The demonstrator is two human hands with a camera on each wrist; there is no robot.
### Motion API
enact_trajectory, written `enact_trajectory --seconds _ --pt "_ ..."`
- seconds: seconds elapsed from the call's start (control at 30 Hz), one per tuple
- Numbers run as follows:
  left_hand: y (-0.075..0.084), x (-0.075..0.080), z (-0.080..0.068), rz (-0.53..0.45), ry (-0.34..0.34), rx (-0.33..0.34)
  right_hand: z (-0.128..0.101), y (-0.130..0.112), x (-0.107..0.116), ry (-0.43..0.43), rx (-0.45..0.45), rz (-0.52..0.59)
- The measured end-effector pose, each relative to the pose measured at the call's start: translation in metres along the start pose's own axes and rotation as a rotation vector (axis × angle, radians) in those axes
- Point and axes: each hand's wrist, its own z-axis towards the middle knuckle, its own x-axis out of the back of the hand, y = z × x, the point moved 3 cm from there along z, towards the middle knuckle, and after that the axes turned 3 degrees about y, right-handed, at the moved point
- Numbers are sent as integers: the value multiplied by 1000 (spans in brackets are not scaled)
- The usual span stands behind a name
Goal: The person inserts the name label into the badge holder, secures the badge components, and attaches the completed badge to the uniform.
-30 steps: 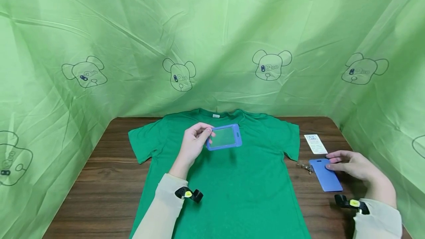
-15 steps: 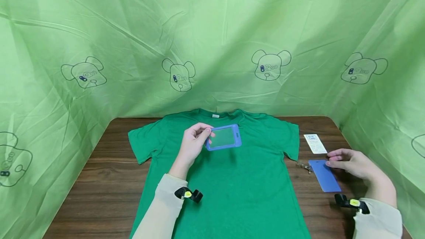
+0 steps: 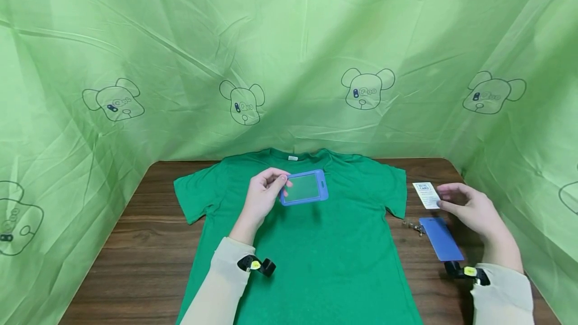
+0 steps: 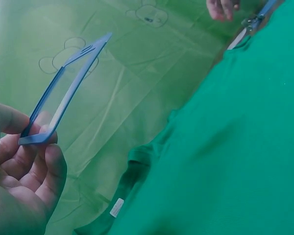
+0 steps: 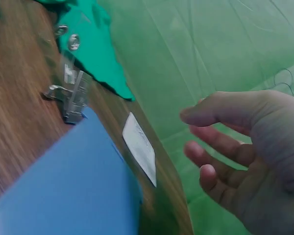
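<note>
My left hand (image 3: 263, 197) pinches one short end of a blue badge-holder frame (image 3: 303, 187) between thumb and fingers. The frame has a clear window and a slot at its far end, and is held up above the green T-shirt (image 3: 325, 255). On the right, my right hand (image 3: 471, 209) hovers beside a white printed card (image 3: 426, 195), its fingertips right at the card's edge in the head view. In the right wrist view its loosely bent fingers (image 5: 220, 147) hold nothing. A flat blue badge-holder panel (image 3: 441, 239) lies on the table just nearer than the card.
A metal clip (image 3: 414, 226) lies at the panel's top left corner, by the shirt's side. The T-shirt is spread across the middle of the dark wooden table (image 3: 135, 245). Green cloth walls (image 3: 289, 64) with bear-head outlines rise behind and at both sides.
My right hand has let go of the blue panel's upper edge and moved up and slightly left to the card. The left hand keeps its place with the frame.
</note>
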Motion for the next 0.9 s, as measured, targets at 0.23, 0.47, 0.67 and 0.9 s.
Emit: enact_trajectory --seconds 0.23,0.47,0.67,0.9 --pt "-1 -1 0 -4 -4 6 7 -5 -7 15 50 -43" --pt "-2 -1 0 -13 -6 4 11 0 -17 -90 43 -80" --pt "-3 -1 -1 -4 -4 6 10 8 -24 -162 -4 -128" --pt "-2 -3 -1 -11 -1 16 13 5 -31 -179 7 -175"
